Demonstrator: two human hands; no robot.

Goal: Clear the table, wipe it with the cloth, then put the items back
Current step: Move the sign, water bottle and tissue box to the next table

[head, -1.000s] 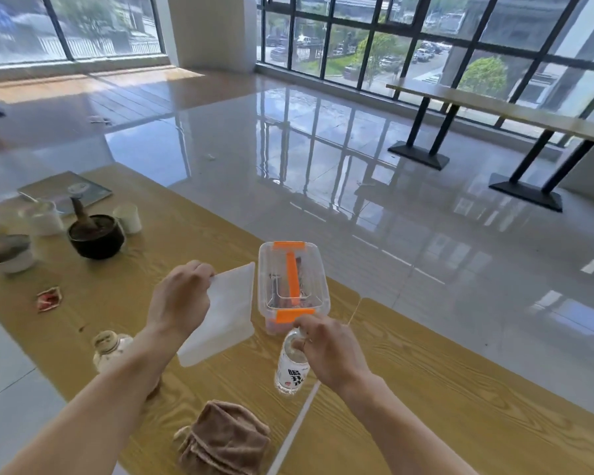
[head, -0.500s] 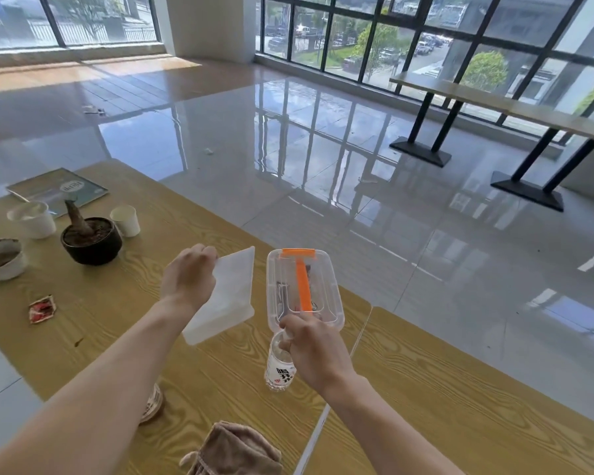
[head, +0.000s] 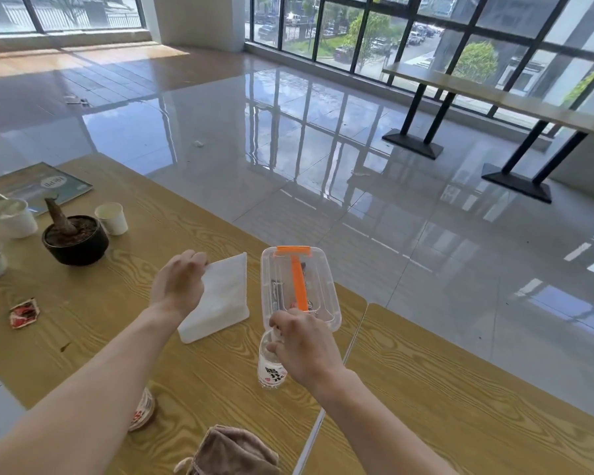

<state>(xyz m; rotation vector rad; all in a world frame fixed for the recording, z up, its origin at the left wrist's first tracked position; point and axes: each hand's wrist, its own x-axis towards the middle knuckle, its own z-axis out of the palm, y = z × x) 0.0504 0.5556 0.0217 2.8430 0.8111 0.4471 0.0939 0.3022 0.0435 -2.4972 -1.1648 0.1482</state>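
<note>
Wooden table; right hand on black-lettered bottle.

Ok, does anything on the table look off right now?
Yes. The right hand grips the clear box, tipped up off the table, and seems to pinch the bottle by its neck too: an awkward double hold. A crumpled red wrapper lies loose near the table's left edge. The left hand holds the white pack.
</note>
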